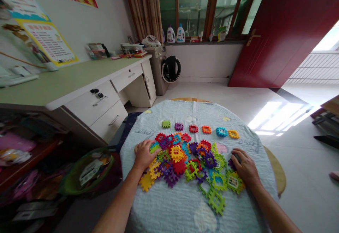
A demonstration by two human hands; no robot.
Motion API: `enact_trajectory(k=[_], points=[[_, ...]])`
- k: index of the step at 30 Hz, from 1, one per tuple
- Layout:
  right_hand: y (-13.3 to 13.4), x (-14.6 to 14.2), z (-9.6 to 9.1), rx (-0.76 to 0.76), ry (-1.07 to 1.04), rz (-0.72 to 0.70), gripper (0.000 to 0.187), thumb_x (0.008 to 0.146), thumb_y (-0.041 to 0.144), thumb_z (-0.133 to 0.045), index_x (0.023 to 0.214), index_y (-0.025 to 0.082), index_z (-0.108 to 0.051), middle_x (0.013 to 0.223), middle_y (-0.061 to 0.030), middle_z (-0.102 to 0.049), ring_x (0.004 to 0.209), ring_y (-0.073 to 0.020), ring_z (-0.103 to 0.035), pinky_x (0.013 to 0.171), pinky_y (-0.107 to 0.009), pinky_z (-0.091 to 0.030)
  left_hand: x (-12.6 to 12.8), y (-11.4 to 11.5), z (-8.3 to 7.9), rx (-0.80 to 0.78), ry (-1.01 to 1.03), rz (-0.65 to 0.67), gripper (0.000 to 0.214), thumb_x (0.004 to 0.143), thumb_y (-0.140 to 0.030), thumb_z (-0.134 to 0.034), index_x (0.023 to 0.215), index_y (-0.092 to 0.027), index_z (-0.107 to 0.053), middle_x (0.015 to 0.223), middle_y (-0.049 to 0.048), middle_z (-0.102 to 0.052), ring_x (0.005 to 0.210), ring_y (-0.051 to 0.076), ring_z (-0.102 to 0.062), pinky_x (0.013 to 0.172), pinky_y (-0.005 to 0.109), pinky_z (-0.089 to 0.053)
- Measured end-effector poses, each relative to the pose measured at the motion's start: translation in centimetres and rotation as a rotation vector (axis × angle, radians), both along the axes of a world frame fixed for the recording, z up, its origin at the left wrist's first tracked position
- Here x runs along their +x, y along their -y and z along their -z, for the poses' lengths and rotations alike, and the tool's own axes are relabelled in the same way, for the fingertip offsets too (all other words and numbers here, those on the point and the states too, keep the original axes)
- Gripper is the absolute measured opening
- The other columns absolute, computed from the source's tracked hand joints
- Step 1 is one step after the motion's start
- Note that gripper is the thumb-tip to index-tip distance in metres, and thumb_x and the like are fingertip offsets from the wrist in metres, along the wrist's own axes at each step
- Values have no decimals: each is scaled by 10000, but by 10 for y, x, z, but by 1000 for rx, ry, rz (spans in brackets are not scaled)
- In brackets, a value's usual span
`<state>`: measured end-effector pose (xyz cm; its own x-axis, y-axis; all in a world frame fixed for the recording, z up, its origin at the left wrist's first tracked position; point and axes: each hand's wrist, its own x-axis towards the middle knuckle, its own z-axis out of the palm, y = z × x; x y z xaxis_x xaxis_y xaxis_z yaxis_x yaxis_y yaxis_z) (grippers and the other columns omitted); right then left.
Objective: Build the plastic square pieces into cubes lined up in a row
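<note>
A heap of interlocking plastic building blocks [179, 167] in many colours spreads across the round table. My left hand [144, 154] lies at the heap's left edge, fingers stretched over a green block [154, 147]. At the right edge, my right hand [245, 166] rests with loosely bent fingers beside a purple block [232, 165], partly hidden by it. Neither hand has a block lifted. Beyond the heap runs a spaced row of single blocks: green [166, 124], purple [179, 126], red [193, 129], orange [206, 129], blue [221, 131] and yellow [233, 134].
A pale blue cloth [169, 111] covers the table. To the left stand a long desk [79, 76] with drawers and a green bin [71, 183]. A washing machine [158, 69] with its door open is at the back, and a red door [267, 31] at the right.
</note>
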<state>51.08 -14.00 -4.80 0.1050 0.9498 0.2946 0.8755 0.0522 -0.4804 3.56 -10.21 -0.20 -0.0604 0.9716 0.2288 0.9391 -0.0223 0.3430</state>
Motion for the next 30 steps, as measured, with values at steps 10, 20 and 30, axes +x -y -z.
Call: enact_trajectory(k=[10,20,30], points=[[1,-3,0,-18,128,25,336,894,466,-421,1027,223,-613,1202,-97,-625,1102,-265,-592,1016,-414,-419,18,-12,-16,-127,462,318,256,817,-326,-530,1005,-198,-648,1028,51,-706,996,207,-644,940,345,-478],[1,-6,-2,15,146,13,308,902,427,-424,1014,208,-609,1165,-94,-629,1074,-252,-587,987,-404,-421,60,-48,-30,-217,95,285,596,720,-273,-696,1292,-213,-541,1325,121,-594,1264,305,-504,1146,560,-212],[0,-5,1,33,164,4,280,908,424,-429,1005,219,-593,1140,-89,-629,1053,-246,-589,979,-400,-416,50,-1,-32,-39,356,430,372,776,-155,-583,1140,-223,-611,1119,61,-668,1081,214,-615,990,369,-464]])
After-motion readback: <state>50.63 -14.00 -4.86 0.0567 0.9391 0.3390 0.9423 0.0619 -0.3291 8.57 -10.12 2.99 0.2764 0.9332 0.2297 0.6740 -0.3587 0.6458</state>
